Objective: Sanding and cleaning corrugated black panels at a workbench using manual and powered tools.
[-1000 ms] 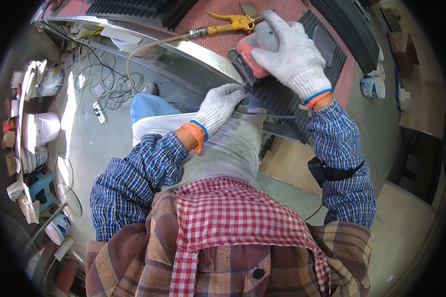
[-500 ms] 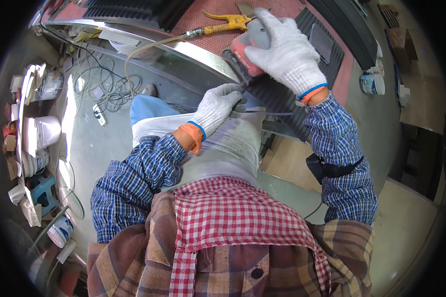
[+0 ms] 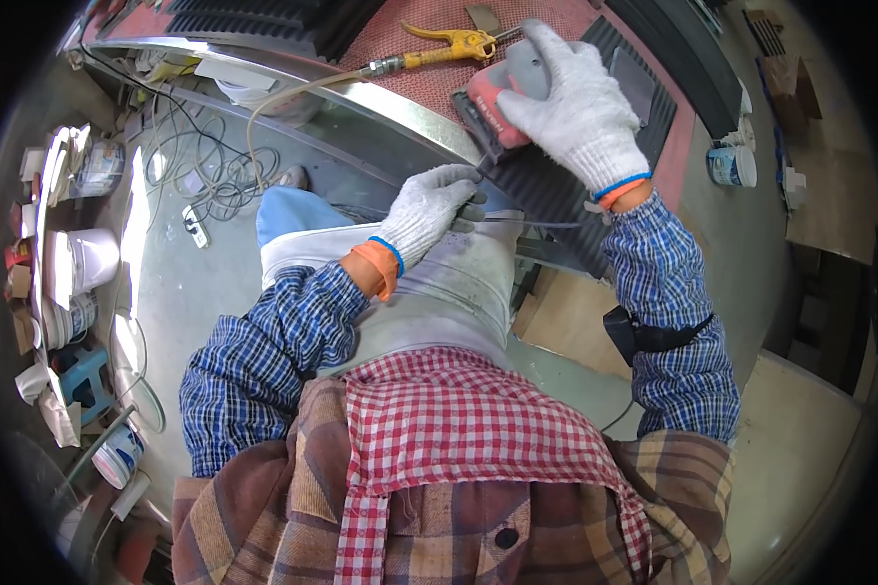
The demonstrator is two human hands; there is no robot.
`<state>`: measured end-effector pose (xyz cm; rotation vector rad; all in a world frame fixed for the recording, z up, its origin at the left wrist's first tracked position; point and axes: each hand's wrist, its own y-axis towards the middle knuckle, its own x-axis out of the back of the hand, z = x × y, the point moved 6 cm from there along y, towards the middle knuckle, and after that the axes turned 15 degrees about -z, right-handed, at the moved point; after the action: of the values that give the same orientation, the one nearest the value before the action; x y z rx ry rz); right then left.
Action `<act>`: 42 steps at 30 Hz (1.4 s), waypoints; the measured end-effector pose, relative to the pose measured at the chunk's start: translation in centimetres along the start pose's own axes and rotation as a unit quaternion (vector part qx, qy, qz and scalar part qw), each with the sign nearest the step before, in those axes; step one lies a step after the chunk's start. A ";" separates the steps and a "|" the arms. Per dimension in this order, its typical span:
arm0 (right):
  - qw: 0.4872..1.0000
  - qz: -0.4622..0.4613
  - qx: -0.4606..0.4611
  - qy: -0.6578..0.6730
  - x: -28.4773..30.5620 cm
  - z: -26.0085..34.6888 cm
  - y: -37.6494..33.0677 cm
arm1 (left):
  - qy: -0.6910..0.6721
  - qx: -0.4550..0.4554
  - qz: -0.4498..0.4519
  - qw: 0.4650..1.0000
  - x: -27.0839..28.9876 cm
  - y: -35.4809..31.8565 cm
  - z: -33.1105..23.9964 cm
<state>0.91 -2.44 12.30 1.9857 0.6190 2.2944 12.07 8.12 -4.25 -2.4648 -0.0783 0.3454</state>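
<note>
In a white knitted glove, my right hand point(image 3: 587, 115) is closed over a red and grey power sander point(image 3: 498, 100), thumb on the near side and forefinger stretched across the top. The sander sits over a dark ribbed panel point(image 3: 556, 200), tilted at its left edge. My left hand point(image 3: 431, 210), gloved the same way, has its fingers bent around the near left corner of that panel. Its fingertips are partly hidden. Just beyond the sander lies a yellow air blow gun point(image 3: 449, 51) with a pale hose.
Red mesh matting point(image 3: 380, 39) covers the bench, whose metal edge point(image 3: 400, 112) runs in front of me. Another dark ribbed panel point(image 3: 254, 24) lies at the far left. Coiled cables point(image 3: 219, 175) rest on the floor at left. Buckets point(image 3: 93, 261) and a blue stool point(image 3: 86, 380) stand farther left.
My right hand and the sander have shifted slightly to the right and nearer, uncovering more of the blow gun's tip. My left hand has barely moved.
</note>
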 end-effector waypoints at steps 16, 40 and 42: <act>0.999 -0.038 -0.025 -0.003 0.3 -1.6 0.0 | 0.013 -0.007 0.004 1.000 -0.1 0.1 -0.1; 0.998 -0.053 -0.046 0.000 0.7 -3.0 0.4 | 0.010 0.010 0.002 1.000 0.2 0.1 0.1; 0.998 -0.053 -0.038 0.018 0.2 -3.0 0.0 | 0.011 0.006 0.011 1.000 0.2 0.3 0.3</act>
<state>-1.98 -3.16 12.15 1.8361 0.6152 2.2603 12.19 8.09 -4.73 -2.4580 -0.0403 0.3258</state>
